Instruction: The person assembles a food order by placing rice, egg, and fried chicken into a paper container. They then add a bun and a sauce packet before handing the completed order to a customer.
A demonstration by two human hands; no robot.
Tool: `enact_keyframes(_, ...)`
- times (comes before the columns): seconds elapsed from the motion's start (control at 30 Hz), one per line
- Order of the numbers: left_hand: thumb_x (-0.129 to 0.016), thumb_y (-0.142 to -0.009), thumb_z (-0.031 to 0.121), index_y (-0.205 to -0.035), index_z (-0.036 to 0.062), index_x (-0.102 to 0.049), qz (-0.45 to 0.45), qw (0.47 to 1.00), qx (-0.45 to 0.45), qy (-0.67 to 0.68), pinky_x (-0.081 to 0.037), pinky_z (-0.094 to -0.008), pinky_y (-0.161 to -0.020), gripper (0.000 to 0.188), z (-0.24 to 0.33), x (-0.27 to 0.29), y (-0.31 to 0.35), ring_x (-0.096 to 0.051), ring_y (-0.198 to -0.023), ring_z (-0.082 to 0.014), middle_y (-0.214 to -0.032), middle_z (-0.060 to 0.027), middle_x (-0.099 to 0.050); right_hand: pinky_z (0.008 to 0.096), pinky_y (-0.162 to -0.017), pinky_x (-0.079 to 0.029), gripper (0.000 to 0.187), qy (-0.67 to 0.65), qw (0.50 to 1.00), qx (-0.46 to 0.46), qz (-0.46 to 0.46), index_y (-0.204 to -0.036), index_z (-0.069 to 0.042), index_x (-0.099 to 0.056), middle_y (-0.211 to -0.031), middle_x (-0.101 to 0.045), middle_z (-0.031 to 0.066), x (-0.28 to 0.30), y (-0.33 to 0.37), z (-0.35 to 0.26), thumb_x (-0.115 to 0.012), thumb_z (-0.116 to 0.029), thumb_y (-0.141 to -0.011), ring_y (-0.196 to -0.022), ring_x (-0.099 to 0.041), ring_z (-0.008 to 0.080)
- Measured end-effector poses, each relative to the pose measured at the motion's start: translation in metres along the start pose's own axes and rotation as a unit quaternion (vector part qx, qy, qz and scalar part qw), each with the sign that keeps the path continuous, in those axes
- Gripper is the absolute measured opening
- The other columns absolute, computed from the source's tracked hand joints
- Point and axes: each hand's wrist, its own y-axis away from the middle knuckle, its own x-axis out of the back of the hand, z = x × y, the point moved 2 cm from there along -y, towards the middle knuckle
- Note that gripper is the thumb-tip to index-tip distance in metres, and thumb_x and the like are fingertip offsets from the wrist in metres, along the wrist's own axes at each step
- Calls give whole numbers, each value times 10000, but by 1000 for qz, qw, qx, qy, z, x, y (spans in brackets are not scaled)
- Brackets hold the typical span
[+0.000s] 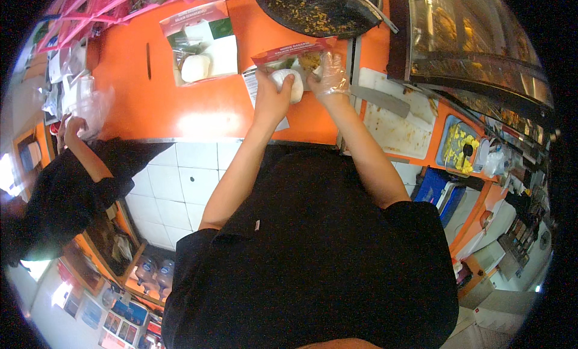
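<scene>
Orange counter [123, 99] above white floor tiles [167, 183]

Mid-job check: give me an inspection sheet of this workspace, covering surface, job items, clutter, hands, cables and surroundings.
Surface: orange counter, glossy, bright glare near its front edge.
Job items: open printed wrapper with white mound and brown food; second wrapper to its left, holding a second mound.
Clutter: dark pan with brown bits, metal utensil across its rim; stained board with a broad grey blade.
Hands: left hand bare, thumb over the white mound; right hand in clear plastic, beside the brown food.
Cables: nothing seen.
Surroundings: glass display case right; co-worker's hand left, near clear plastic bags.
</scene>
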Motion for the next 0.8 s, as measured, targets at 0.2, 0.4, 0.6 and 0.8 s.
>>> enact_keyframes(0.2, -699, -917, 262, -1294, -94, -411, 50, 994, -65, -68, -402, -453, -1070, 593, -15, -24, -33, -539, -1212, -422, -1271, -330, -545, 522, -857, -519, 630, -57, 998, 7, 24, -1327, -35, -502, -1169, -578, 254, 6, 1, 6, -771, -222, -788, -1051, -615, 448)
enact_keyframes(0.4, -754, -853, 211, -1298, -78, -475, 19, 982, -107, -152, -365, -480, -1102, 599, -22, -31, -29, -451, -1288, -469, -1305, -330, -526, 512, -888, -517, 570, -110, 991, 41, 68, -1300, -47, -527, -1169, -597, 239, 5, 0, 10, -759, -201, -803, -1087, -601, 445)
enact_keyframes(0.6, -823, -791, 186, -1128, -49, -647, -15, 989, -104, -106, -510, -451, -899, 447, -18, -25, -33, -660, -980, -378, -1048, -219, -692, 535, -910, -500, 462, -119, 987, 14, 110, -1159, -34, -582, -1092, -625, 223, 17, 9, 14, -747, -211, -766, -1065, -593, 421)
enact_keyframes(0.8, -770, -853, 192, -1050, -31, -685, 21, 953, -206, -222, -508, -412, -793, 310, -5, -34, -22, -640, -871, -319, -1020, -184, -671, 486, -957, -482, 344, -173, 947, 12, 271, -1123, -82, -634, -1106, -636, 187, 88, 76, 114, -733, -140, -798, -1071, -598, 388)
